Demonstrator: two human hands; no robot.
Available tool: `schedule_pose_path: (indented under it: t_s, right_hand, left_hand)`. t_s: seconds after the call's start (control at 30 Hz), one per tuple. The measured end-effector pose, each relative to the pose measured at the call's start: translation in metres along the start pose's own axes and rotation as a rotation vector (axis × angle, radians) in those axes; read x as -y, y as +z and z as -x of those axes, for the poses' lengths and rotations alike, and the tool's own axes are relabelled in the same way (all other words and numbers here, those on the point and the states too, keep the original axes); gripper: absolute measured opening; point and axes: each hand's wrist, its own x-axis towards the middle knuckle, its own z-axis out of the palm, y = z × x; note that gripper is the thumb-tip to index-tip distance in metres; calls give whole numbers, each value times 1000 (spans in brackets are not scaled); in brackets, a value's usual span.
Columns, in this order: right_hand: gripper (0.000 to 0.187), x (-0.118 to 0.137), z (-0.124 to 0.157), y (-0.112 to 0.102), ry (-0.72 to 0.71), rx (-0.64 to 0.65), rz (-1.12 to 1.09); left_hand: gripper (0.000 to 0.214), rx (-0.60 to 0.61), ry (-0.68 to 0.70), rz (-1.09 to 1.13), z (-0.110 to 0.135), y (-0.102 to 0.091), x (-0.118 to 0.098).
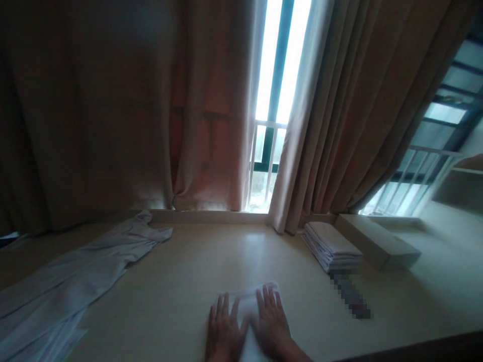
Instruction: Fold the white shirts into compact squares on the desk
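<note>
Judging by how things lie, the folding looks partly done; a stack of folded cloths [332,246] sits squared up at the far right of the counter [196,266], close to the foot of the right curtain [362,115], and one more folded cloth [246,300] lies at the near edge, already brought down to a small pale rectangle; what seems left is the loose cloth [75,281], long and rumpled, spread out along the left side and well apart from the hands; nothing there shows a fold yet. Both hands rest on the small piece; the left hand [223,329] lies palm down on its left part, fingers straight and slightly fanned; the right hand [272,322] lies palm down on its right part, fingertips reaching almost to the far edge; a strip of white shows between them. Neither grip closes on anything; each is spread out flat, pressing the fabric against the counter rather than pinching or lifting it; the thumbs are tucked toward the middle and partly hidden. Beside the stack, further right, stands a long pale box [377,241]; just in front of the stack a blurred patch cannot be made out. Behind all this the curtains part on a bright window [279,75] with white bars; the room is dim, so the weave and seams of the cloth cannot be told.
</note>
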Motion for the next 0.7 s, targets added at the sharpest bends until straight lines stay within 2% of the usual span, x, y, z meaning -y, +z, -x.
schedule_pose_path:
  t_s: [0.2, 0.33, 0.47, 0.57, 0.7]
  right_hand:
    - [59, 14, 18, -12, -62, -45, -52]
    - [60, 18, 51, -7, -120, -36, -100]
    - [55, 6, 86, -14, -110, -21, -109]
    - [51, -13, 104, -29, -46, -21, -74]
    - [51, -35, 122, -36, 28, -16, -39]
  left_hand:
    - [55, 37, 11, -80, -1, -4, 0]
    - [55, 42, 66, -117, -1, -6, -1]
    - [54, 30, 103, -98, 2, -11, -1]
    - [54, 52, 148, -53, 7, -18, 13]
    - [55, 26, 160, -63, 15, -26, 53]
